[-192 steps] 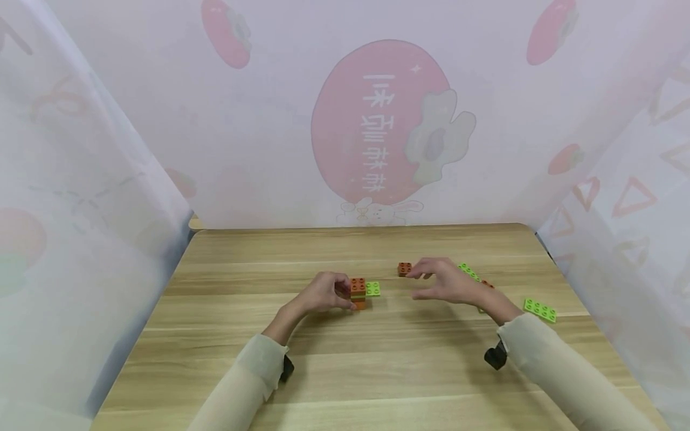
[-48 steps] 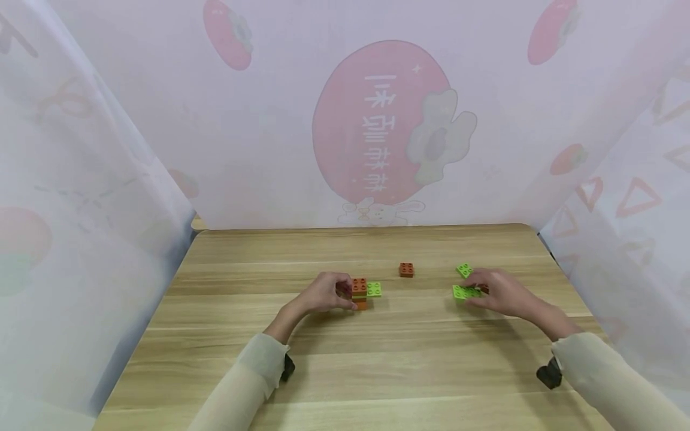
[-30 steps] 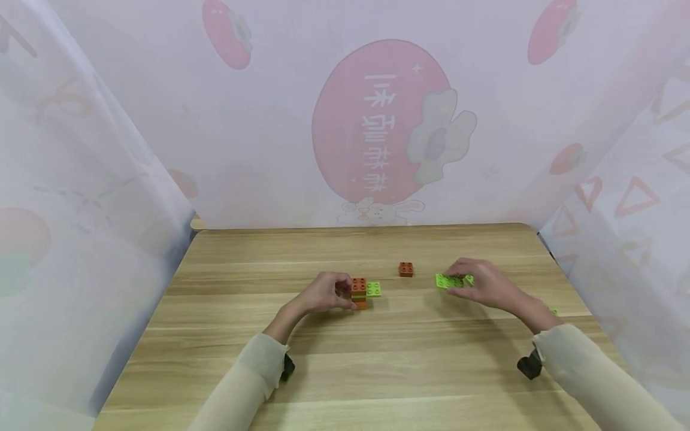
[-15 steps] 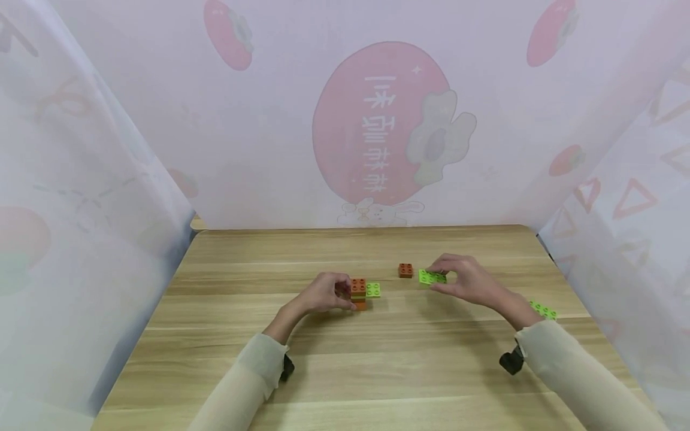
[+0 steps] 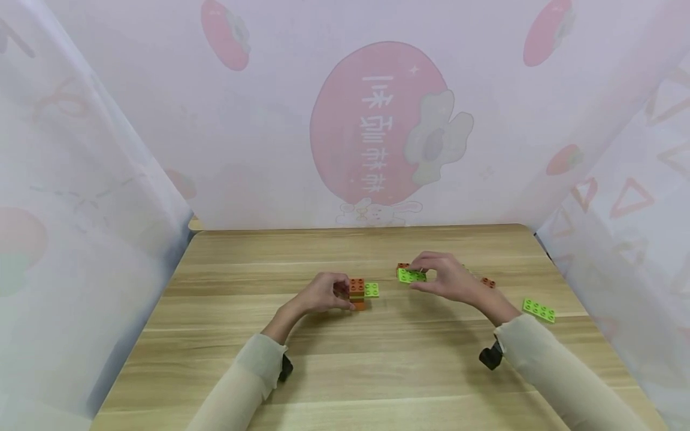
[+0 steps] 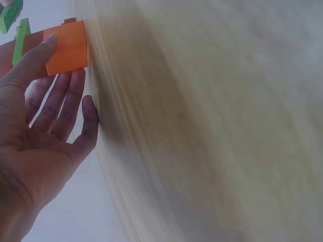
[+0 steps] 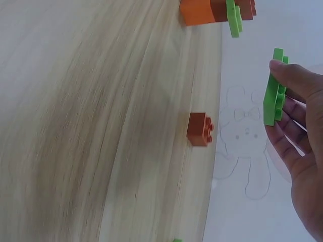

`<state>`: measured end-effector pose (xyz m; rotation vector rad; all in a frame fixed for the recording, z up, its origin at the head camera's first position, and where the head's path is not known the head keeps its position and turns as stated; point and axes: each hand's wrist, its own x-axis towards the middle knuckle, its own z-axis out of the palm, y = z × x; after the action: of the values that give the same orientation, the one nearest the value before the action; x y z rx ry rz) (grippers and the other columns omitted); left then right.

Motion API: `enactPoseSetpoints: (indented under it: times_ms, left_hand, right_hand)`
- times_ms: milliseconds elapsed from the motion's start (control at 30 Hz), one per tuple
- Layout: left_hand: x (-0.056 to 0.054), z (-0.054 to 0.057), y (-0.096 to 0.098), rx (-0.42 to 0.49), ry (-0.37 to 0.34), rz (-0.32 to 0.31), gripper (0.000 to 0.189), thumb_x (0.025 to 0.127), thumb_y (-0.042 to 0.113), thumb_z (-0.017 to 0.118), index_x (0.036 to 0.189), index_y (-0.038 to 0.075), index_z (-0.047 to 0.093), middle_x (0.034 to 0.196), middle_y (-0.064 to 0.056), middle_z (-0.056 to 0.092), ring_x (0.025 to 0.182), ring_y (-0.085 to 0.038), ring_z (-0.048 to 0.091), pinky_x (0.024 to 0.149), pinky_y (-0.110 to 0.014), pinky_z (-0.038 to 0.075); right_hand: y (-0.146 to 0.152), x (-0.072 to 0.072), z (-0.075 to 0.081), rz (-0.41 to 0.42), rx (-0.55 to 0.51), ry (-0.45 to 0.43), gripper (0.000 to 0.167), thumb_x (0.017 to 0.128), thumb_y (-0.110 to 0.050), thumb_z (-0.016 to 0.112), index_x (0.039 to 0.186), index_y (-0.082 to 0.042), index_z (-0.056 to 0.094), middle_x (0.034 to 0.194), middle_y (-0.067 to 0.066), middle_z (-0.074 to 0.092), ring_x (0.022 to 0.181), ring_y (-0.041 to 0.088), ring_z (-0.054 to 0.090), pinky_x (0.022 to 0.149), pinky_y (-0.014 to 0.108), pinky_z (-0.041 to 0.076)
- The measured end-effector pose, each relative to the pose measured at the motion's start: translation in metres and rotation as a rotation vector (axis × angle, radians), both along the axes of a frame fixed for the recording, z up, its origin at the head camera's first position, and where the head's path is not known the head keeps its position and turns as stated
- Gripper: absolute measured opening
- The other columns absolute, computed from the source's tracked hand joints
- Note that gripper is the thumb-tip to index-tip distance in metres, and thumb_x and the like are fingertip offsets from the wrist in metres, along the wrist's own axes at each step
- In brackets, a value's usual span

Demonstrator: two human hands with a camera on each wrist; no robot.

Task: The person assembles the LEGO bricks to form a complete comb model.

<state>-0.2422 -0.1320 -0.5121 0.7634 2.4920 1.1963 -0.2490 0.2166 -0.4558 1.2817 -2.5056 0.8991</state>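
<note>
Green brick [image 7: 271, 101] between the right fingers [image 7: 283, 145]

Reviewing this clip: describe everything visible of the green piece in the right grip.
The green piece is a thin, studded toy plate that looks like plastic. Held above the table, studs up, it is pinched between thumb and fingers of the right grip, which partly hide it. It does not touch the brown block.
</note>
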Motion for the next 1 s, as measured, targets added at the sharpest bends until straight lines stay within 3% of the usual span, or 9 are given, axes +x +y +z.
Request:
enactPoseSetpoints:
  times_ms: [500,833,1000]
  left_hand:
    - [-0.001,0.001,0.002,-0.001,-0.003,0.006,0.028,0.083,0.014,0.093,0.097,0.01,0.069,0.096,-0.001,0.073,0.09,-0.012,0.069,0.082,-0.03,0.059]
    - [-0.002,-0.001,0.0,0.026,0.002,-0.009,0.028,0.084,0.013,0.092,0.101,0.008,0.071,0.1,-0.003,0.074,0.094,-0.015,0.071,0.085,-0.029,0.06]
    - [0.0,-0.001,0.001,0.031,-0.003,-0.007,0.032,0.084,0.014,0.092,0.108,0.008,0.071,0.106,-0.004,0.074,0.097,-0.017,0.072,0.088,-0.032,0.061]
  right_hand:
    - [-0.032,-0.001,0.002,0.051,0.001,-0.056,0.035,0.087,-0.016,0.09,0.12,-0.01,0.079,0.111,0.0,0.075,0.091,0.009,0.069,0.072,0.031,0.061]
    - [-0.059,-0.003,0.007,0.118,-0.048,-0.046,0.032,0.086,-0.012,0.09,0.116,-0.007,0.08,0.108,0.003,0.075,0.088,0.013,0.069,0.069,0.042,0.062]
    - [-0.068,-0.001,0.009,0.12,-0.031,-0.035,0.031,0.087,-0.014,0.09,0.115,-0.006,0.081,0.107,0.004,0.075,0.085,0.012,0.067,0.066,0.03,0.059]
